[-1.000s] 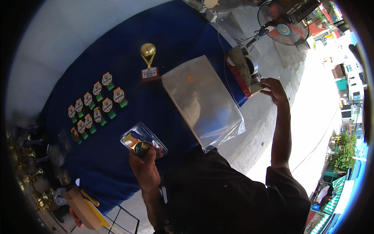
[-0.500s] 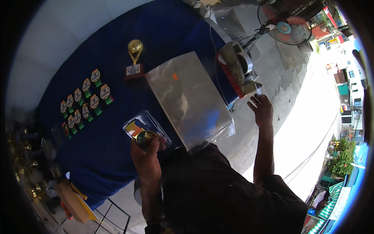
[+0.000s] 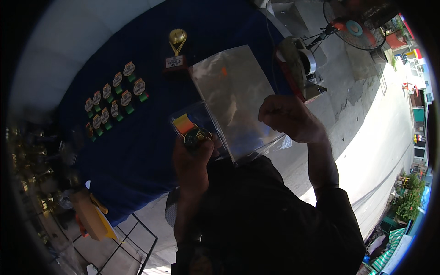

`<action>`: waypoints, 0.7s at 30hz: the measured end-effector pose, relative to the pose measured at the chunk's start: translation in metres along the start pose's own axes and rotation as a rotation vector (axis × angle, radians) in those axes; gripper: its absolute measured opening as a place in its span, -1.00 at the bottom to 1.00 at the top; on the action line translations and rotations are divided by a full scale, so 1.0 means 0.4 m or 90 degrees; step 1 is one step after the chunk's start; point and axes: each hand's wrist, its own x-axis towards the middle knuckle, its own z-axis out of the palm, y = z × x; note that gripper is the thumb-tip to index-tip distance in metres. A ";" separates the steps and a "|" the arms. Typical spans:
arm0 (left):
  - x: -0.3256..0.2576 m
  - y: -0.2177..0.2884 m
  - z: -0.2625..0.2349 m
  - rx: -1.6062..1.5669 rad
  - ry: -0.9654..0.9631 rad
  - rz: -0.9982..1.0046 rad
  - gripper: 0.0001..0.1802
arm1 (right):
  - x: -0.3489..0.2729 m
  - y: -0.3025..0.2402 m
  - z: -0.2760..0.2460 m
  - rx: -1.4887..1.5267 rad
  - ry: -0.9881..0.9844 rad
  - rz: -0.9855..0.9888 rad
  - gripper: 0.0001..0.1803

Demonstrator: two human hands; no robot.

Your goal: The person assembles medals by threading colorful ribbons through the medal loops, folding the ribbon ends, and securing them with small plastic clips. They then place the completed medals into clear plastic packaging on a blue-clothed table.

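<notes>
Left hand (image 3: 192,158) grip half hides the bagged medal (image 3: 196,136).

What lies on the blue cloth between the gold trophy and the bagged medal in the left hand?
In the head view, only bare blue tablecloth shows between the trophy and the bagged medal held by the left hand.

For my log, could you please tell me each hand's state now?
Left hand: closed on a medal in a clear bag.
Right hand: closed; contents unclear.
</notes>
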 end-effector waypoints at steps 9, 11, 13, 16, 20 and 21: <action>-0.033 0.003 0.028 0.048 0.059 0.036 -0.66 | 0.108 -0.138 0.131 -0.224 -0.101 -0.201 -0.85; -0.037 -0.004 0.021 0.047 0.053 0.054 -0.65 | 0.118 -0.127 0.151 -0.282 -0.075 -0.221 -0.84; -0.040 -0.009 0.017 0.042 0.044 0.084 -0.69 | 0.129 -0.113 0.162 -0.330 -0.070 -0.227 -0.81; -0.042 -0.016 0.017 -0.023 0.028 0.116 -0.70 | 0.133 -0.101 0.159 -0.265 -0.102 -0.170 -0.79; -0.048 -0.023 0.027 -0.055 0.073 0.127 -0.67 | 0.138 -0.100 0.136 -0.100 -0.191 -0.101 -0.84; -0.048 -0.024 0.027 -0.077 0.075 0.131 -0.66 | 0.140 -0.099 0.130 -0.067 -0.207 -0.119 -0.84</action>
